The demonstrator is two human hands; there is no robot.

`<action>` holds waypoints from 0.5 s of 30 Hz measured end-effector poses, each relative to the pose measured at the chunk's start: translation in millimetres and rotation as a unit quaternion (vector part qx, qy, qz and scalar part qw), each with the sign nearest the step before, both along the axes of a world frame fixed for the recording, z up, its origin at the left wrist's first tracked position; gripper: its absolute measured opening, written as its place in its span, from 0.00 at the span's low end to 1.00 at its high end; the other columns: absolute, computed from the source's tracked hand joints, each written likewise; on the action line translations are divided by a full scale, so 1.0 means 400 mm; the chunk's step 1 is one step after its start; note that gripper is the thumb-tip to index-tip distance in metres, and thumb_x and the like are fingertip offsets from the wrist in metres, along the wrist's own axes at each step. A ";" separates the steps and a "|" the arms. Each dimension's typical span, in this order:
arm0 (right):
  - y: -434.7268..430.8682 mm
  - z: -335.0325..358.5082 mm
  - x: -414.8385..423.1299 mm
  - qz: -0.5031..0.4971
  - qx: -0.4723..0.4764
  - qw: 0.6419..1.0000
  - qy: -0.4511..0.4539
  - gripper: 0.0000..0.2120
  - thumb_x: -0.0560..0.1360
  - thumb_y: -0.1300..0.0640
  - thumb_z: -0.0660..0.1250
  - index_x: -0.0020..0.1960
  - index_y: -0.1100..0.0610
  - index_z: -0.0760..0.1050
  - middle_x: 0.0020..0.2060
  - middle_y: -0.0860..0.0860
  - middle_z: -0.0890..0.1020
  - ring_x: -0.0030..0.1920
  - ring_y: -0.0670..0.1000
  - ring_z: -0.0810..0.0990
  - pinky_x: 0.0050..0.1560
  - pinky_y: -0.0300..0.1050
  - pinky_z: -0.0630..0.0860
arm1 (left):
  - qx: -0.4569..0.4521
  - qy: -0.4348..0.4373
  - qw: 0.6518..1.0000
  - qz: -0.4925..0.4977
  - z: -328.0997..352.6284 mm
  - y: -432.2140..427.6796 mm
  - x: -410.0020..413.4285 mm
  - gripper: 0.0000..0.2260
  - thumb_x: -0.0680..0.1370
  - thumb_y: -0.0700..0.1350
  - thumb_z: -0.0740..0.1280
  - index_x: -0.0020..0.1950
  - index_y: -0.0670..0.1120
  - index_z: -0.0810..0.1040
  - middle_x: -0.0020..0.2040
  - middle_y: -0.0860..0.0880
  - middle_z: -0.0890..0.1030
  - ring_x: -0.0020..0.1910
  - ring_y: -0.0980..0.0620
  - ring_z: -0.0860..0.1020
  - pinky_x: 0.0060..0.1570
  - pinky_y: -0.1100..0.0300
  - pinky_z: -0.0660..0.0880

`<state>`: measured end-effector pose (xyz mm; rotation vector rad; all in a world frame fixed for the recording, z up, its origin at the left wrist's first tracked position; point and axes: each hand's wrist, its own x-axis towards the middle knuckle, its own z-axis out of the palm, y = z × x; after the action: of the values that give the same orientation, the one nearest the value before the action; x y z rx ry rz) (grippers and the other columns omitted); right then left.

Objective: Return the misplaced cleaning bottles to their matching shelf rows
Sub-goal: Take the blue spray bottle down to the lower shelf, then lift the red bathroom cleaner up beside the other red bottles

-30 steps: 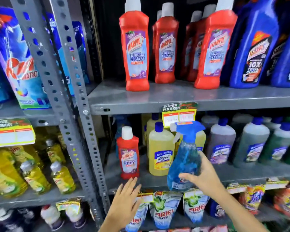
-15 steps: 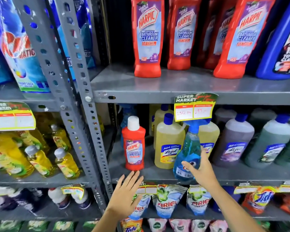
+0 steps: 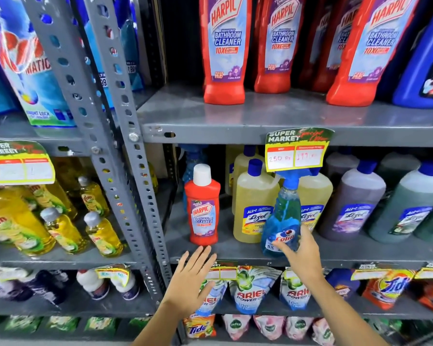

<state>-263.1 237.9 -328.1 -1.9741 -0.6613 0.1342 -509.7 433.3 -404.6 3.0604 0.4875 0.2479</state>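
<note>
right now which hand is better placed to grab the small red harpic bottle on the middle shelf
Left. The open left hand hovers just below the small red Harpic bottle, fingers pointing up at its base. The right hand is farther over, resting against the blue Colin spray bottle.

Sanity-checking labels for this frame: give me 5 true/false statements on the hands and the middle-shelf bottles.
1. The right hand is on the blue spray bottle. True.
2. The left hand grips the small red Harpic bottle. False: it is open, fingers spread, just below the bottle, holding nothing.
3. The small red Harpic bottle stands upright on the middle shelf, left of a yellow Lizol bottle. True.
4. The spray bottle lies flat on its side. False: it stands upright at the shelf's front edge.
5. Larger red Harpic bottles stand on the shelf above. True.
</note>
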 end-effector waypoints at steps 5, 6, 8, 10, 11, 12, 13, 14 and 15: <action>-0.008 0.003 -0.019 -0.003 -0.016 0.999 0.037 0.31 0.69 0.51 0.78 0.66 0.50 0.65 0.55 0.48 0.80 0.54 0.49 0.80 0.50 0.47 0.77 | -0.006 -0.003 1.000 -0.003 -0.003 0.002 0.000 0.27 0.83 0.58 0.54 0.80 0.50 0.56 0.79 0.48 0.58 0.77 0.48 0.56 0.72 0.48 0.48; -0.011 0.011 -0.031 -0.022 -0.014 0.999 0.047 0.35 0.69 0.48 0.77 0.69 0.50 0.63 0.55 0.47 0.79 0.53 0.48 0.79 0.50 0.49 0.77 | -0.006 -0.003 1.000 -0.004 -0.002 0.002 -0.001 0.27 0.83 0.58 0.54 0.80 0.50 0.56 0.79 0.48 0.57 0.77 0.48 0.55 0.72 0.48 0.48; -0.014 0.033 -0.065 -0.106 0.026 0.993 0.040 0.38 0.69 0.43 0.76 0.71 0.50 0.61 0.55 0.45 0.78 0.52 0.49 0.79 0.51 0.51 0.76 | -0.002 0.000 1.000 -0.007 -0.001 0.005 -0.003 0.28 0.82 0.57 0.55 0.80 0.50 0.54 0.79 0.48 0.57 0.78 0.48 0.54 0.72 0.48 0.47; -0.009 0.065 -0.122 -0.164 0.119 0.979 -0.004 0.27 0.73 0.47 0.72 0.67 0.50 0.66 0.52 0.48 0.79 0.48 0.53 0.79 0.48 0.48 0.76 | 0.002 0.002 1.000 -0.006 -0.001 0.007 -0.003 0.28 0.82 0.57 0.55 0.80 0.50 0.53 0.80 0.48 0.56 0.78 0.48 0.54 0.72 0.48 0.47; 0.003 0.085 -0.151 -0.157 0.157 0.975 -0.026 0.19 0.75 0.51 0.70 0.64 0.50 0.69 0.49 0.49 0.79 0.45 0.53 0.79 0.45 0.44 0.76 | 0.003 0.003 1.000 -0.006 0.000 0.008 -0.002 0.28 0.82 0.57 0.55 0.80 0.50 0.53 0.80 0.48 0.56 0.78 0.48 0.53 0.73 0.48 0.46; 0.022 0.103 -0.179 -0.125 0.173 0.976 -0.042 0.13 0.76 0.54 0.69 0.60 0.50 0.72 0.45 0.50 0.80 0.42 0.52 0.79 0.43 0.41 0.76 | 0.005 0.003 1.000 -0.004 0.000 0.007 -0.002 0.28 0.83 0.58 0.54 0.80 0.49 0.54 0.80 0.48 0.55 0.78 0.48 0.53 0.73 0.47 0.46; 0.050 0.122 -0.204 -0.077 0.168 0.981 -0.059 0.10 0.77 0.56 0.69 0.57 0.51 0.74 0.43 0.49 0.80 0.40 0.50 0.79 0.41 0.39 0.76 | 0.006 0.003 1.000 -0.003 0.003 0.006 -0.003 0.28 0.83 0.58 0.54 0.80 0.49 0.54 0.80 0.48 0.55 0.78 0.48 0.53 0.73 0.47 0.46; 0.083 0.134 -0.221 -0.022 0.142 0.986 -0.078 0.09 0.77 0.56 0.69 0.56 0.52 0.75 0.43 0.47 0.80 0.40 0.48 0.79 0.42 0.40 0.76 | 0.007 0.001 1.000 -0.004 0.005 0.005 -0.004 0.27 0.84 0.58 0.53 0.80 0.49 0.54 0.80 0.48 0.54 0.78 0.47 0.52 0.73 0.47 0.46; 0.120 0.144 -0.234 0.032 0.105 0.990 -0.090 0.12 0.76 0.55 0.69 0.59 0.53 0.75 0.44 0.47 0.80 0.42 0.46 0.79 0.43 0.42 0.77 | 0.000 -0.006 1.000 -0.007 0.008 0.003 -0.004 0.27 0.84 0.59 0.52 0.80 0.49 0.54 0.80 0.48 0.54 0.78 0.48 0.51 0.73 0.47 0.46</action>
<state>-356.7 286.0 -270.5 -1.7762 -0.8223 -0.0733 -511.4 434.7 -401.5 3.0583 0.4662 0.2667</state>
